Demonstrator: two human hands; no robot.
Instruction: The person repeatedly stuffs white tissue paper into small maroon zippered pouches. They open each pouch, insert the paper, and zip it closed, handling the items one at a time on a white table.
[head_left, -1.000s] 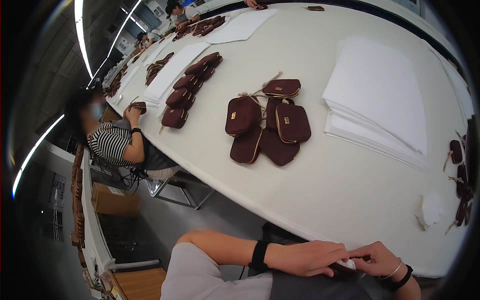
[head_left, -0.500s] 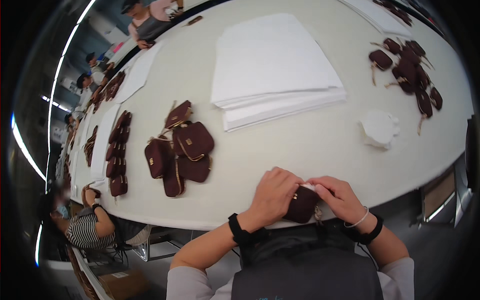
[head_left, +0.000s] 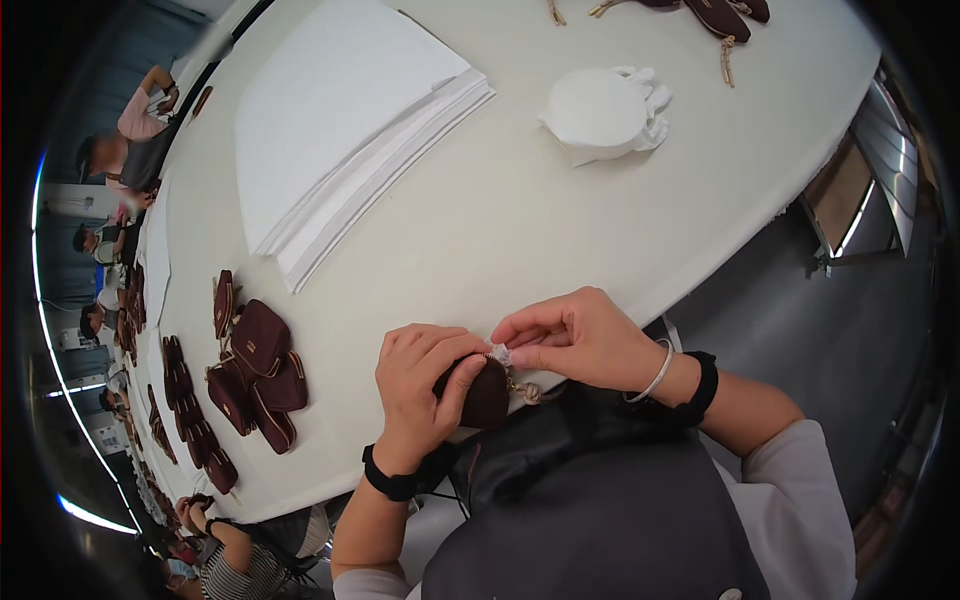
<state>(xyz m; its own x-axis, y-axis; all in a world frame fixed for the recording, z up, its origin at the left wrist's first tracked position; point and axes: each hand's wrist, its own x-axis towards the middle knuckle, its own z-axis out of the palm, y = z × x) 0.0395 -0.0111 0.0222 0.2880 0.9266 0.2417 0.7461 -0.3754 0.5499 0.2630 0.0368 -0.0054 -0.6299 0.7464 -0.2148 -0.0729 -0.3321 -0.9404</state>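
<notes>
At the table's near edge, my left hand (head_left: 420,385) is wrapped round a small maroon zip pouch (head_left: 487,398). Thumb and fingers of my right hand (head_left: 585,342) pinch a bit of white tissue paper (head_left: 499,353) at the pouch's opening. A beige knotted pull cord (head_left: 528,392) hangs from the pouch's right side, below my right hand. How much paper lies inside the pouch is hidden.
Beyond my hands lie a stack of white paper sheets (head_left: 340,130) and a crumpled white paper bundle (head_left: 600,115). More maroon pouches (head_left: 262,340) are heaped to the left, beside a row of others (head_left: 195,425). Co-workers sit along the table's left side.
The view has swung to the right, so the table things appear further left. My right hand has drawn back slightly from the pouch, pinching the tissue, while my left still grips the pouch.
</notes>
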